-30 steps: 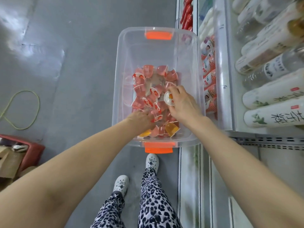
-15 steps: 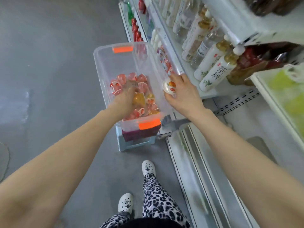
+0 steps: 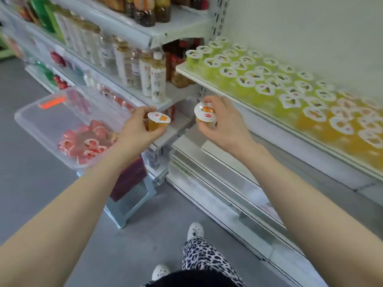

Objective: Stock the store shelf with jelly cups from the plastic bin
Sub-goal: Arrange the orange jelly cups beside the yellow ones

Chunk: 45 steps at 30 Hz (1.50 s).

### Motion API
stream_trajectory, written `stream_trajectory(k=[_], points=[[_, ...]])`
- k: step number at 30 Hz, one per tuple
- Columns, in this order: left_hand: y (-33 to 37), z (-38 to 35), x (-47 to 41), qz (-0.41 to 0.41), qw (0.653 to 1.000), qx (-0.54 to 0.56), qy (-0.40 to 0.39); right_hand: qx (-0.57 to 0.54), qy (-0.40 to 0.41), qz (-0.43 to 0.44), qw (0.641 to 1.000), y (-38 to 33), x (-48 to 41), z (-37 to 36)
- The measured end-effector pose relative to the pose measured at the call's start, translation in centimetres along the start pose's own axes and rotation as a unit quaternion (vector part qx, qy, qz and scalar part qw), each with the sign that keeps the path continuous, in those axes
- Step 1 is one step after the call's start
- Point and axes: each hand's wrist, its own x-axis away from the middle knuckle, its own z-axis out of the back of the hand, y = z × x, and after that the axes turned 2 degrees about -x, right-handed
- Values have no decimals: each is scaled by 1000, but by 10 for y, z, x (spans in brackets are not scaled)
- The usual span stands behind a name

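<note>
the left hand (image 3: 134,132) is pinching one jelly cup (image 3: 158,121) and the right hand (image 3: 224,126) is pinching a second cup (image 3: 205,115), curled fingers clamping each just below the shelf (image 3: 259,111), so they are needing a level, lid-up landing beside the orange cups (image 3: 339,123).

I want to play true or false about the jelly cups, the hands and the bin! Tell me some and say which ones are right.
1. The left hand and the right hand each hold one orange jelly cup, the left cup and the right cup. True.
2. The plastic bin has nothing in it. False: red jelly cups lie in it.
3. The right cup already stands on the shelf. False: the hand holds it in the air, just below the shelf's front edge.
4. Green jelly cups stand in rows on the shelf. True.
</note>
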Motion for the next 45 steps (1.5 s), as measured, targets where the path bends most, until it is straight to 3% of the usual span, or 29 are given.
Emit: stream_trajectory(k=[14,19,24,34,45], points=[[218,-177,31,-239,958,32,-154,112,193,-162,961,110,153,217],[283,-241,51,-277,943,60,-175,132,242,-204,939,156,203,297],[327,-293,70,-289,937,84,-178,147,237,-236,931,219,241,359],[360,-348,89,-288,943,48,-159,91,150,-308,935,311,259,362],[365,-359,99,-281,949,20,-143,76,153,-277,945,340,248,351]])
